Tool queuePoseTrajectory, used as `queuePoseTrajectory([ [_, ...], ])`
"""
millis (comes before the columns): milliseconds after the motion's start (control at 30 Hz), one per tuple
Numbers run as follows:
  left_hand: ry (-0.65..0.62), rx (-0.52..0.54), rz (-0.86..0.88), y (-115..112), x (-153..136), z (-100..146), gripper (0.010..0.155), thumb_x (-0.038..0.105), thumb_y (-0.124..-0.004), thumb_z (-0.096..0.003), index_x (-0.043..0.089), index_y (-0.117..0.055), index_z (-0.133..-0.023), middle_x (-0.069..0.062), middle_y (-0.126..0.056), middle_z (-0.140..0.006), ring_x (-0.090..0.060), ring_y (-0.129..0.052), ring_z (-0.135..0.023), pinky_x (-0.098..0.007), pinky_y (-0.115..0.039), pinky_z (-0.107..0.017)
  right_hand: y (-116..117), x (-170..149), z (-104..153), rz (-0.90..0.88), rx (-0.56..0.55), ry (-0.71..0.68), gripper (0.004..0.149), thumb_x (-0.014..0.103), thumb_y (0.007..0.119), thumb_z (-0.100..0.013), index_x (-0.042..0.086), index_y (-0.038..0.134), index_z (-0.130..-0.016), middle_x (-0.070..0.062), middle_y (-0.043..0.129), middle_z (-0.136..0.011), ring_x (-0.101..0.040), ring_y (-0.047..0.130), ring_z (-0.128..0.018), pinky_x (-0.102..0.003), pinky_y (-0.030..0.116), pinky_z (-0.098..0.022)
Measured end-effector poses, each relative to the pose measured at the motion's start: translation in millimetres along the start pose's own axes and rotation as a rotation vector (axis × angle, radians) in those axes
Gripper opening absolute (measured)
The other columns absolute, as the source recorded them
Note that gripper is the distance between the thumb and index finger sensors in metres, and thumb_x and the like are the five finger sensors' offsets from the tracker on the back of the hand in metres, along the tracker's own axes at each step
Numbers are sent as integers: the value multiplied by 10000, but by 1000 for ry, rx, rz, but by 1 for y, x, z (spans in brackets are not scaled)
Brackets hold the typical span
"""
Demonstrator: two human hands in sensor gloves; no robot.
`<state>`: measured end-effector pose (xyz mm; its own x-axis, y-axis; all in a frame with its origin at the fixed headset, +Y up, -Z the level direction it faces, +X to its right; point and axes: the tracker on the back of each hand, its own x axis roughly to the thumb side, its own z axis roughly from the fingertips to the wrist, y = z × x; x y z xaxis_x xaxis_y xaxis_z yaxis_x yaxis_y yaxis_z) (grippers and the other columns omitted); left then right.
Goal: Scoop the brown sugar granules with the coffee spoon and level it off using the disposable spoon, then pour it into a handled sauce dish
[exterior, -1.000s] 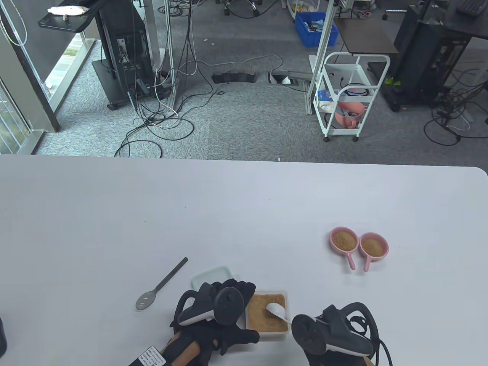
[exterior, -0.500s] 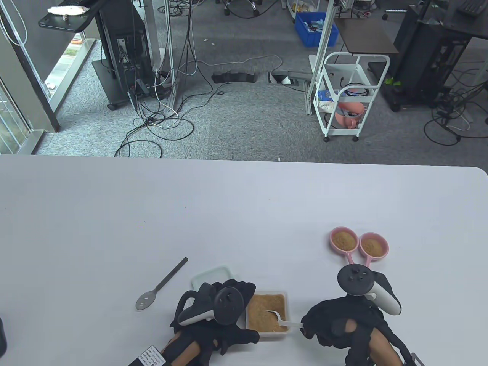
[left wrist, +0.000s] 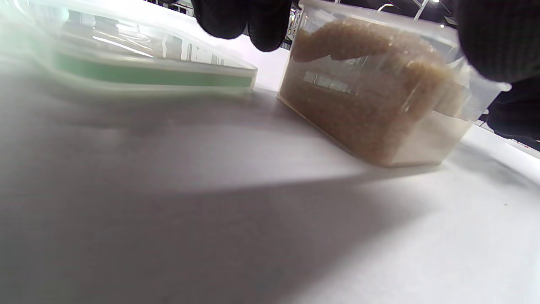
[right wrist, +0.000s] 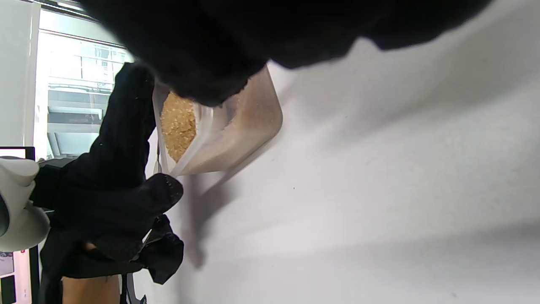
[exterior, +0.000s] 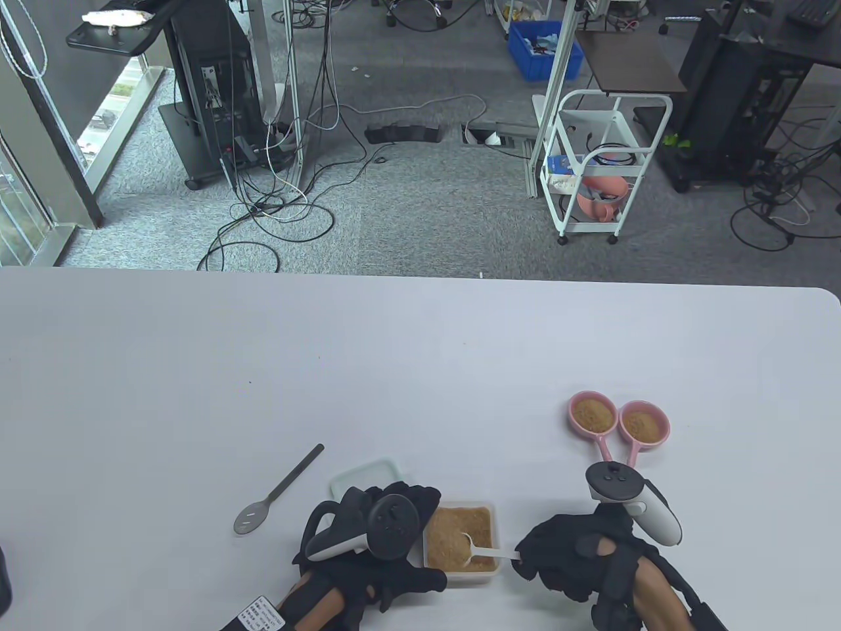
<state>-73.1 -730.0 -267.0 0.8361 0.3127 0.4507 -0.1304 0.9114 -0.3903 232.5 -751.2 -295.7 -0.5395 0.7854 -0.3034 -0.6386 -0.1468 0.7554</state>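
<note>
On the white bench (exterior: 420, 368), the left hand (exterior: 368, 532) stayed curled around the sugar tub (exterior: 460, 540). The right hand (exterior: 578, 552), pinching the white spoon (exterior: 474, 551), had dipped its bowl deeper into the brown sugar (exterior: 453, 526), so scooping looked underway. The pink dishes (exterior: 617, 420) waited well apart.

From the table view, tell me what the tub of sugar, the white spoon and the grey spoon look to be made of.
Tub of sugar: clear, thin plastic; the sugar shows through its walls.
White spoon: probably plastic, matte white, thin handle, held by the right hand.
Grey spoon: likely metal, dull dark grey, slotted bowl; cannot be sure.
</note>
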Motion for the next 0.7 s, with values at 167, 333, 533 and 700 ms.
queuePoseTrajectory([
  [167, -1, 1, 5, 0, -1, 0, 1094, 845, -677, -325, 299, -218, -1155, 18, -373, -1239, -343, -431, -1204, -557, -369, -848, -4, -4, -1, -13, 14, -6, 437, 392, 777, -486, 103, 919, -782, 55, 991, -341, -163, 939, -78, -437, 825, -276],
  [333, -1, 1, 8, 0, -1, 0, 1094, 846, -676, -325, 300, -216, -1154, 18, -374, -1239, -344, -433, -1202, -556, -369, -848, -9, -8, 0, -32, 12, -14, 435, 387, 775, -488, 113, 913, -797, 40, 986, -367, -192, 939, -123, -460, 807, -319],
  [533, -1, 2, 9, -1, -2, 0, 1093, 848, -672, -324, 303, -214, -1153, 21, -372, -1239, -340, -431, -1203, -555, -369, -848, -12, -8, 2, -46, 6, -38, 433, 384, 776, -488, 124, 910, -808, 29, 983, -390, -209, 941, -156, -475, 794, -349],
  [700, -2, 1, 13, -1, -2, 0, 1094, 848, -672, -325, 304, -208, -1152, 21, -369, -1239, -340, -429, -1203, -554, -368, -849, -13, -7, 4, -31, 5, -48, 431, 381, 777, -487, 134, 909, -815, 21, 981, -409, -220, 942, -183, -485, 785, -369],
])
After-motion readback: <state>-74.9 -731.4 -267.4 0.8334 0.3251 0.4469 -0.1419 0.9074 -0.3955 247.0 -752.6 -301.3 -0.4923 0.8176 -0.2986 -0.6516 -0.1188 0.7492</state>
